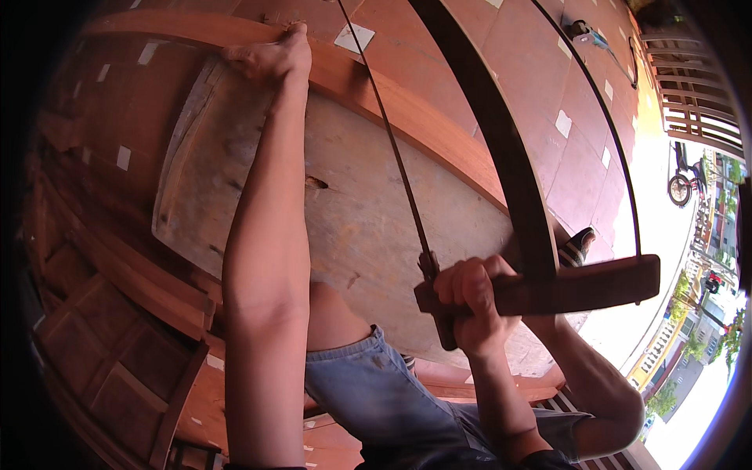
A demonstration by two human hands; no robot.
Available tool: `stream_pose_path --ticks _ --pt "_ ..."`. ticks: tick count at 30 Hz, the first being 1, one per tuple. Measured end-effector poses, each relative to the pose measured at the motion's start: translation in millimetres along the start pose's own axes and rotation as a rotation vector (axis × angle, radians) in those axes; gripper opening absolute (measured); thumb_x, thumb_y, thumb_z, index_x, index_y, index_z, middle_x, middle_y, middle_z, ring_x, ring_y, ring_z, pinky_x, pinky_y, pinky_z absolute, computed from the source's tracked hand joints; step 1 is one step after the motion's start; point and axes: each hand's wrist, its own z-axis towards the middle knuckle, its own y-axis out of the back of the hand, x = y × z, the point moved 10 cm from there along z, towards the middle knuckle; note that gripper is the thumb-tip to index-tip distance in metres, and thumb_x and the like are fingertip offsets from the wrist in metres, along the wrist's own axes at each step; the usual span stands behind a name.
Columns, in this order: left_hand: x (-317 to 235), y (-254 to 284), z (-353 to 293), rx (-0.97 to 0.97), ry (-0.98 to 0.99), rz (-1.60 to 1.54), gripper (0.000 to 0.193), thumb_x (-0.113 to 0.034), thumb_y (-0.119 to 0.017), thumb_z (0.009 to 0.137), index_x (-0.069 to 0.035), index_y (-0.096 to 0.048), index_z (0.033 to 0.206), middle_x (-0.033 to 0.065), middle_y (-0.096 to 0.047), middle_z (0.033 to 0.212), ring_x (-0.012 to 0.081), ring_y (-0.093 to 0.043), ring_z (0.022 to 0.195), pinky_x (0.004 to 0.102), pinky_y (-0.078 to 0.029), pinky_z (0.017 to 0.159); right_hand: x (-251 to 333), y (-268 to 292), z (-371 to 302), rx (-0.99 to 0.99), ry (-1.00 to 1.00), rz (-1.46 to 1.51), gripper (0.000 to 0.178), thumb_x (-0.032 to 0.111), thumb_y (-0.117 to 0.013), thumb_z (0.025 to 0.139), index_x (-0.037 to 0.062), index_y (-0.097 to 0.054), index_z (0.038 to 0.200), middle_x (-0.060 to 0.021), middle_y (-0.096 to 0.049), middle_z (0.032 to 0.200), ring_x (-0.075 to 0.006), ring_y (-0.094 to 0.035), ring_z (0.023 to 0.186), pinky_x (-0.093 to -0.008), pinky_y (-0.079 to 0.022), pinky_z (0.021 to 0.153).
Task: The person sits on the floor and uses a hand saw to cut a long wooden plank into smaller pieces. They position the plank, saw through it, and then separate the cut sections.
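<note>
My right hand [476, 301] is wrapped round the handle end of a large wooden frame saw [521, 157]. Its thin blade [384, 117] slants up and away to the far edge of the view, and a taut cord [603, 102] runs along the other side of the frame. My left arm reaches far forward. The left hand [274, 59] lies on a long reddish wooden plank [407, 117], thumb apart from the stretched fingers. Beneath the plank is a worn, broad wooden board [368, 204] with a small hole. Where the blade meets wood is not visible.
Dark wooden pieces [117, 329] and a panelled frame lie at the left. A power tool [587, 35] with a cord sits on the tiled floor [560, 157] at the far right. My bent legs in denim shorts [384, 392] are close by. A motorbike [683, 176] stands outside.
</note>
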Motion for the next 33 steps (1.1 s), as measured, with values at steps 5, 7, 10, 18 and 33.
stream_pose_path --ticks 5,7,10,18,33 --pt "-2.4 -22.0 -17.4 0.023 0.034 -0.019 0.105 -0.028 -0.098 0.065 0.009 -0.032 0.138 0.0302 -0.051 0.135 0.0408 -0.06 0.124 0.0437 -0.053 0.11 -15.6 -27.3 91.7 -0.059 -0.017 -0.094 0.033 0.017 -0.07 0.101 0.0017 -0.054 0.077 -0.0059 -0.052 0.069 -0.021 -0.058 0.066 -0.0368 -0.048 0.065" --pt "2.6 -21.5 -6.7 0.016 0.024 -0.031 0.106 -0.029 -0.098 0.066 0.009 -0.031 0.138 0.0311 -0.049 0.135 0.0421 -0.059 0.124 0.0444 -0.053 0.111 -12.4 -25.4 72.8 -0.065 -0.028 -0.1 0.033 0.016 -0.067 0.102 0.0025 -0.052 0.076 -0.0061 -0.052 0.069 -0.0209 -0.058 0.066 -0.0367 -0.048 0.065" --pt "6.6 -19.2 -6.9 0.049 0.055 -0.026 0.109 -0.031 -0.099 0.065 0.01 -0.03 0.139 0.0315 -0.049 0.135 0.0428 -0.058 0.125 0.0443 -0.053 0.11 1.0 10.5 -8.8 -0.017 -0.027 -0.068 0.034 0.015 -0.063 0.104 0.0056 -0.047 0.076 -0.0071 -0.052 0.067 -0.0201 -0.055 0.061 -0.037 -0.048 0.062" --pt "-2.4 -17.5 -13.0 0.106 -0.005 0.01 0.117 -0.029 -0.095 0.068 0.012 -0.017 0.145 0.0314 -0.048 0.133 0.044 -0.057 0.126 0.0469 -0.055 0.107 25.5 24.3 -57.9 0.034 0.003 -0.054 0.038 0.022 -0.063 0.106 0.0086 -0.045 0.075 -0.0043 -0.048 0.06 -0.0177 -0.051 0.053 -0.0355 -0.047 0.054" --pt "4.6 -21.6 -5.1 0.108 0.081 0.021 0.113 -0.035 -0.097 0.067 0.011 -0.022 0.139 0.0343 -0.054 0.13 0.0439 -0.063 0.12 0.0449 -0.057 0.104 41.6 36.5 -99.0 0.021 -0.035 -0.111 0.037 0.023 -0.064 0.104 0.0086 -0.046 0.075 -0.007 -0.053 0.064 -0.0189 -0.054 0.055 -0.0367 -0.049 0.058"
